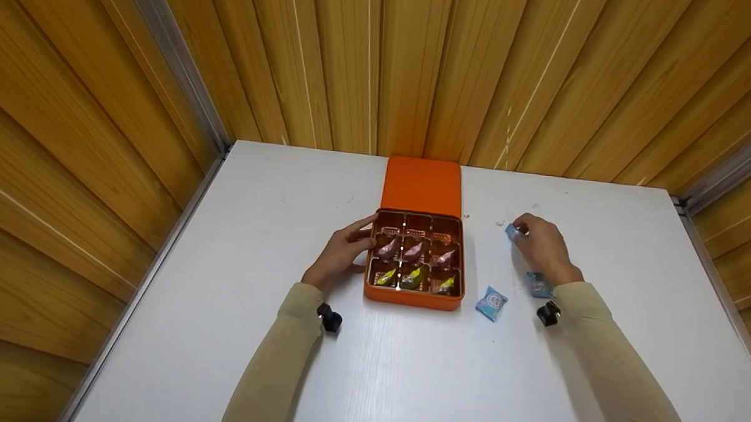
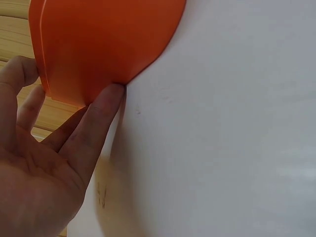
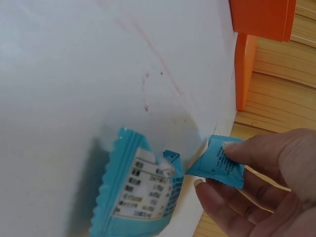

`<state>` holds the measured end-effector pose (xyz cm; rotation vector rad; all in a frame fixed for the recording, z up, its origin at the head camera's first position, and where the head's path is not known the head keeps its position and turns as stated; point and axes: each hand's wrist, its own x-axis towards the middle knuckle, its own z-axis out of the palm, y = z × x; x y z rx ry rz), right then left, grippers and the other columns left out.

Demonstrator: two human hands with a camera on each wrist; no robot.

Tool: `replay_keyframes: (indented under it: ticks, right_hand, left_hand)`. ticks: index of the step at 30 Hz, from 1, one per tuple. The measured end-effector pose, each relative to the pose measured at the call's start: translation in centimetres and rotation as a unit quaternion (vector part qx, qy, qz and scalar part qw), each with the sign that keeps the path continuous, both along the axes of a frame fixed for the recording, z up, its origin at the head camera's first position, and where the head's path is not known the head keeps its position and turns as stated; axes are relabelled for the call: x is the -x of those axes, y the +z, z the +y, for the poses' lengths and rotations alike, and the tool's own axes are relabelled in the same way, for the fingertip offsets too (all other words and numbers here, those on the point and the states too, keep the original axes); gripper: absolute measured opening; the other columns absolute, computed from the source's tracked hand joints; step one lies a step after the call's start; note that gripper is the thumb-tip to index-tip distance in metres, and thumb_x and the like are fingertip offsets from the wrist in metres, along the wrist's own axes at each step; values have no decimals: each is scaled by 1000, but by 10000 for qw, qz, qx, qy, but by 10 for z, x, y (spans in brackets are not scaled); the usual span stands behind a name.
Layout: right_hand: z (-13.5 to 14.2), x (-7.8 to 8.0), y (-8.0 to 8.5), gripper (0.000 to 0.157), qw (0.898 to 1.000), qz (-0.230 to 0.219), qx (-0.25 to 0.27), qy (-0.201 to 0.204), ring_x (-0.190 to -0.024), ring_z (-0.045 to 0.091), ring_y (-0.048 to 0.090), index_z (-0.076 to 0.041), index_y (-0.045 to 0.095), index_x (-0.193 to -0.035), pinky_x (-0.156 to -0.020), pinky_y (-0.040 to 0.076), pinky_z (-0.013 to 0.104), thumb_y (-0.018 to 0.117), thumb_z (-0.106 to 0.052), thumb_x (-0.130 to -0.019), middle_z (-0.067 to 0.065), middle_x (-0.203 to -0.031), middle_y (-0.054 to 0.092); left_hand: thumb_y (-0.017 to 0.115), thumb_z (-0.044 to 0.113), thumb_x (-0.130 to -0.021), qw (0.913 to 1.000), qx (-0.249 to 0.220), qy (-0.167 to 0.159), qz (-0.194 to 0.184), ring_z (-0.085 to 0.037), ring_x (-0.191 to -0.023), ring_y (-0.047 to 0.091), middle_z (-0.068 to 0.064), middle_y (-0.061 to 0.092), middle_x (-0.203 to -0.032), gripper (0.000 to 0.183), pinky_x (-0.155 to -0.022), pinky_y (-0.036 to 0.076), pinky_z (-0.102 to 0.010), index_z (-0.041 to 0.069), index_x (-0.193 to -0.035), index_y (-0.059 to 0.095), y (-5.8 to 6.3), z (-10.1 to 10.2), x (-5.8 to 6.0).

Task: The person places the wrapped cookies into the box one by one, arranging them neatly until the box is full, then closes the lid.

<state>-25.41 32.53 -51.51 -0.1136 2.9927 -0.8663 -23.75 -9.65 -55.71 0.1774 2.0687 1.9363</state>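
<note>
My right hand [image 1: 544,249] pinches a small blue wrapped candy [image 3: 219,162] between thumb and fingers, to the right of the box. Under that wrist lies a second blue candy [image 1: 539,285], its printed back facing the right wrist view. A third blue candy [image 1: 491,303] is on the table beside the box's near right corner. With fairly straight fingers, my left hand [image 1: 340,252] touches the left wall of the orange box [image 1: 410,298]. Inside its brown divided tray, yellow-green candies [image 1: 412,277] fill the near row and pink candies [image 1: 414,251] the middle row; the far row holds none.
The orange lid [image 1: 422,184] lies behind the box, against the wooden wall [image 1: 412,68]. The white table [image 1: 395,361] extends around the box, with small marks on its surface. A black wrist camera [image 1: 330,319] sits on each sleeve.
</note>
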Motion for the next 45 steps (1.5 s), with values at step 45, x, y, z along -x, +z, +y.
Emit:
replay_keyframes:
  ticks: [45]
  right_hand:
    - [-27, 5, 33, 28, 9967, 523, 280, 557, -110, 48, 62, 9, 65, -127, -98, 51, 62, 64, 4, -100, 33, -120, 65]
  left_hand:
    - [65, 17, -106, 9999, -107, -57, -61, -32, -129, 61, -14, 58, -151, 60, -78, 64, -50, 33, -162, 49, 0, 0, -1]
